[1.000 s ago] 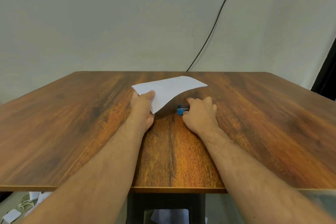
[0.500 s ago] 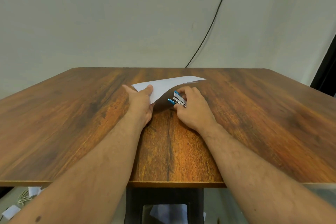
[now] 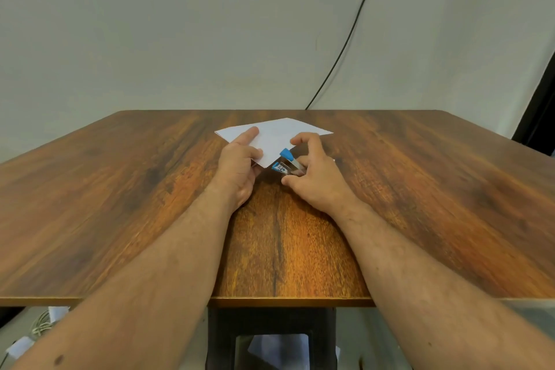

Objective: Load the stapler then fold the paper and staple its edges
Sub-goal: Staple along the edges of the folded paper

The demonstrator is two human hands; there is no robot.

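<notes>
A white folded sheet of paper (image 3: pixel 280 135) lies near the middle of the wooden table (image 3: pixel 120 189). My left hand (image 3: pixel 240 165) pinches the paper's near left corner, thumb on top. My right hand (image 3: pixel 315 177) grips a small blue and metal stapler (image 3: pixel 285 163), its jaws apart and pointing left at the paper's near corner. The stapler's blue tip sits just above the paper's edge, its lower jaw below. The rear of the stapler is hidden under my fingers.
A black cable (image 3: pixel 351 36) runs down the pale wall to the table's far edge. Under the table stand a dark frame (image 3: pixel 270 336), some white paper, and white cords and plugs (image 3: pixel 36 327) on the floor at lower left.
The paper has come down from a raised tilt to nearly flat. My right hand has lifted the stapler off the table and brought its apart jaws to the paper's near corner.
</notes>
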